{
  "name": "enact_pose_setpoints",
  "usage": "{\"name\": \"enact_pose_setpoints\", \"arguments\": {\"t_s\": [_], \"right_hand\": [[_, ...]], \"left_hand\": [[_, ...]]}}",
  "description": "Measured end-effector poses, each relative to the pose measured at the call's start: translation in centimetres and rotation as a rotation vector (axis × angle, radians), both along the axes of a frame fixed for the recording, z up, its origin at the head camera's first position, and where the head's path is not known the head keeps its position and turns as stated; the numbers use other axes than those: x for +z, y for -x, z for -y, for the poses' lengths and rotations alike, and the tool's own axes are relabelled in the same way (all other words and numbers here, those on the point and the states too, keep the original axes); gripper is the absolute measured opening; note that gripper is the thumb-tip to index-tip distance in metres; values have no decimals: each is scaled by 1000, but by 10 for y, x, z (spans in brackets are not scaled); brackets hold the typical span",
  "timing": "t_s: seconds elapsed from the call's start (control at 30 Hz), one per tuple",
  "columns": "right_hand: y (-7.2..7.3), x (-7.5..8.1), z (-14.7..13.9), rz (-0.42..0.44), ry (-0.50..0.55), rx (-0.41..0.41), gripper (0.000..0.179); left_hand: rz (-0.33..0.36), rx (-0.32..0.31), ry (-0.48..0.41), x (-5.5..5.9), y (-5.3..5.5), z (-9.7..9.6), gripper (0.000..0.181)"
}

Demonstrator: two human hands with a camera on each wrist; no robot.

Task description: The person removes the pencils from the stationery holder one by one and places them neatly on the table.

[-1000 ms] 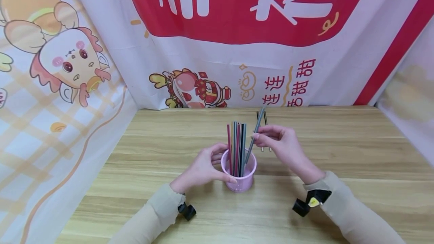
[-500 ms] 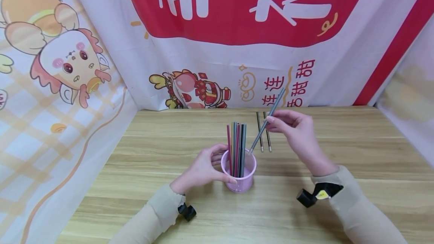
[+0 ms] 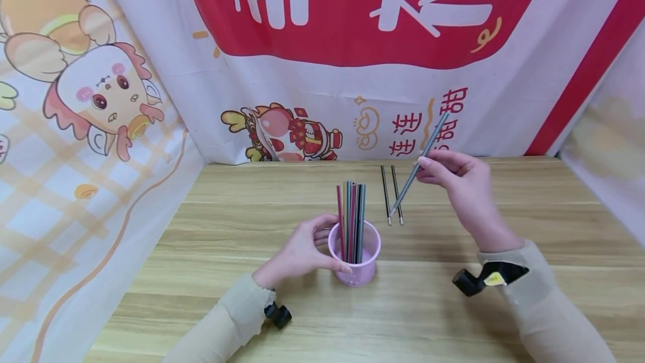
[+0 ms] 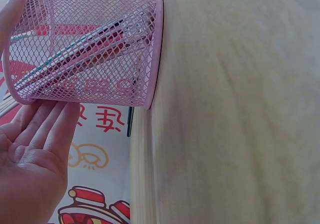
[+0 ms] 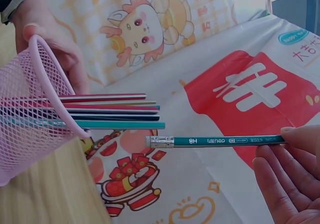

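Note:
A pink mesh pencil cup (image 3: 370,269) stands upright on the table with several pencils (image 3: 353,223) leaning inside it. My left hand (image 3: 302,251) grips the cup around its rim, thumb at the near side and fingers behind; in the left wrist view the mesh wall (image 4: 90,48) shows the pencils within. Up and to the right of the cup, my right hand (image 3: 461,184) pinches a green pencil (image 5: 215,141) between thumb and fingers. This pencil is tilted, its eraser end low and toward the cup. Two dark pencils (image 3: 384,189) lie side by side on the table behind.
The wooden table (image 3: 252,195) meets a white and red printed cloth (image 3: 312,83) hanging at the back. Another printed cloth (image 3: 101,184) borders the left side. A wrist camera (image 3: 278,315) sits on the left sleeve.
My right hand has drawn the green pencil out of the cup and carried it up and to the right, over the two lying pencils. The left hand and cup stay in place.

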State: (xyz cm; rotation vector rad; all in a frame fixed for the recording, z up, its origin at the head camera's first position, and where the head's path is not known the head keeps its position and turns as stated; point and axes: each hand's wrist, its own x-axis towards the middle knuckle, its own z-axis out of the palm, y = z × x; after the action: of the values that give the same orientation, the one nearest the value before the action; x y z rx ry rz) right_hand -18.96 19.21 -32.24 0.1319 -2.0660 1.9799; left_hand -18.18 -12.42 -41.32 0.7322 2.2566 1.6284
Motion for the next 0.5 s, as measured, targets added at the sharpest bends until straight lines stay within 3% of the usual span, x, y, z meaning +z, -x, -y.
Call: {"name": "enact_pose_setpoints", "arguments": {"t_s": [0.37,0.5], "right_hand": [[19,-5,-19,68,-21,-34,50],[26,-8,-23,90,-77,-45,55]], "left_hand": [[-1,2,6,0,0,0,91],[-1,2,3,-1,0,1,91]]}}
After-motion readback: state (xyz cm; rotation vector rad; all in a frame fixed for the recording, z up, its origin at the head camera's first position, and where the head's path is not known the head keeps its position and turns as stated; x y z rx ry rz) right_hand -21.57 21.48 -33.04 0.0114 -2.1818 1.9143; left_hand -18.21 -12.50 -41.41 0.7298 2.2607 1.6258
